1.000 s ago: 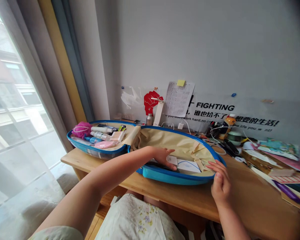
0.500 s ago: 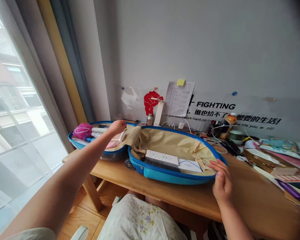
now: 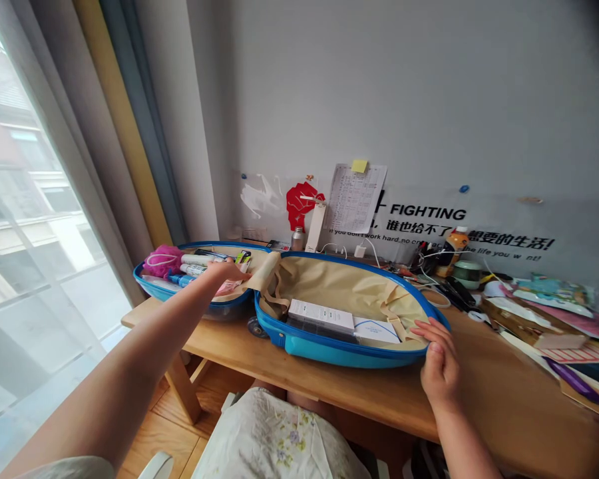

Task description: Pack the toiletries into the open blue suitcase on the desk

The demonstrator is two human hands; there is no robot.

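Note:
An open blue suitcase lies on the wooden desk (image 3: 484, 392). Its right half (image 3: 339, 351) is lined in beige and holds a long white box (image 3: 322, 314) and a white box with a blue line (image 3: 377, 330). Its left half (image 3: 152, 285) is packed with a pink bath pouf (image 3: 162, 258), tubes (image 3: 196, 261) and other small toiletries. My left hand (image 3: 225, 271) reaches across and lies flat on those toiletries, fingers stretched out. My right hand (image 3: 438, 364) grips the right half's rim at its near right end.
Cables, an orange bottle (image 3: 456, 239), a green cup (image 3: 466, 271), papers and packets (image 3: 554, 293) crowd the desk's right side. A printed sheet (image 3: 355, 197) and lettering hang on the wall. A sheer curtain (image 3: 34, 219) and window stand on the left. My lap is under the desk edge.
My left hand left the white boxes in the right half, swung over to the left half and has now dropped onto the toiletries. My right hand stayed on the rim.

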